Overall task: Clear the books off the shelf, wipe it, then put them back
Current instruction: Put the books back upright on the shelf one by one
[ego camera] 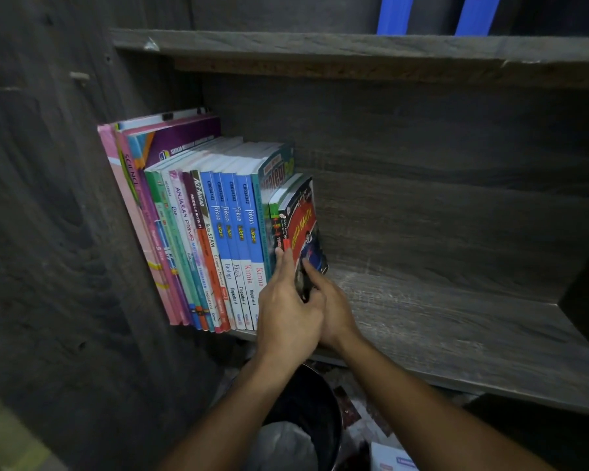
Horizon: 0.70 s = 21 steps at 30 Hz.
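Nearest, at the bottom edge: a dark round bin (pixel 315 413) on the floor with a pale crumpled bag (pixel 283 447) inside, and just right of it a white box corner (pixel 390 458), contents not readable. Above that, two bare forearms reaching up toward the shelf (pixel 456 334), a grey wood-grain board whose right part lies bare. Left hand (pixel 288 311) with fingers curled and fingertips pressed to the spines at the right end of the row, its grip closed around the lower edge of the red book (pixel 303 229). Right hand (pixel 334 305) touching the left, thumb laid on the cover and its grip clasped on the same book's lower right corner. Red book tilted a little to the right, standing last in the row, touching a green-spined book (pixel 275 202) on its left. Further left, a row of books (pixel 198 232) standing upright and packed against the left wall (pixel 65 232) of the bookcase: four blue-and-white spines (pixel 233 219) marked "fokus" side by side, one teal book (pixel 272 164) just right of them, then thinner red, green and pink spines toward the wall, too many and too thin for a sure count. Farthest, the back panel (pixel 422 147), an upper shelf board (pixel 354 45) overhead, and two blue uprights (pixel 393 13) standing on it.
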Tool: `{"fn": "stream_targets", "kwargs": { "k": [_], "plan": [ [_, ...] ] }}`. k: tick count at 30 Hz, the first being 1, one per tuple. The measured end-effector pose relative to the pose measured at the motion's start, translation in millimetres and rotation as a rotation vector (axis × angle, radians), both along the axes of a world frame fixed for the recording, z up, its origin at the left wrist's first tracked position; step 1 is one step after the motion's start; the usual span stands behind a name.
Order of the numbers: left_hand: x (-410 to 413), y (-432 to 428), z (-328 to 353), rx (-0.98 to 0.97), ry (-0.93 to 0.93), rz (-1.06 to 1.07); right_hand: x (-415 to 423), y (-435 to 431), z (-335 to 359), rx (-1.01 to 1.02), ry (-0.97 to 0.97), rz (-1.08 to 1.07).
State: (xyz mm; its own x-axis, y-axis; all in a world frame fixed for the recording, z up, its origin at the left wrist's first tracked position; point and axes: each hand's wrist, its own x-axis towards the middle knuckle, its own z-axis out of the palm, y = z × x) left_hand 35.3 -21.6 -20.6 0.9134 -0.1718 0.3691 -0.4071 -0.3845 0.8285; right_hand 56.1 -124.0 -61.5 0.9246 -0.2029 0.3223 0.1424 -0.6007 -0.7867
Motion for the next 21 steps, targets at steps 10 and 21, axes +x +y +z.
{"fn": "stream_targets", "kwargs": {
  "k": [10, 21],
  "plan": [
    [-1.8, 9.5, 7.3, 0.050, -0.038, -0.026, -25.4, -8.2, 27.0, -0.035, 0.138, 0.081],
    [-41.6, 10.5, 0.5, 0.283, -0.221, -0.117, -124.4, -36.4, 53.3, -0.320, 0.242, -0.060]
  ]
}}
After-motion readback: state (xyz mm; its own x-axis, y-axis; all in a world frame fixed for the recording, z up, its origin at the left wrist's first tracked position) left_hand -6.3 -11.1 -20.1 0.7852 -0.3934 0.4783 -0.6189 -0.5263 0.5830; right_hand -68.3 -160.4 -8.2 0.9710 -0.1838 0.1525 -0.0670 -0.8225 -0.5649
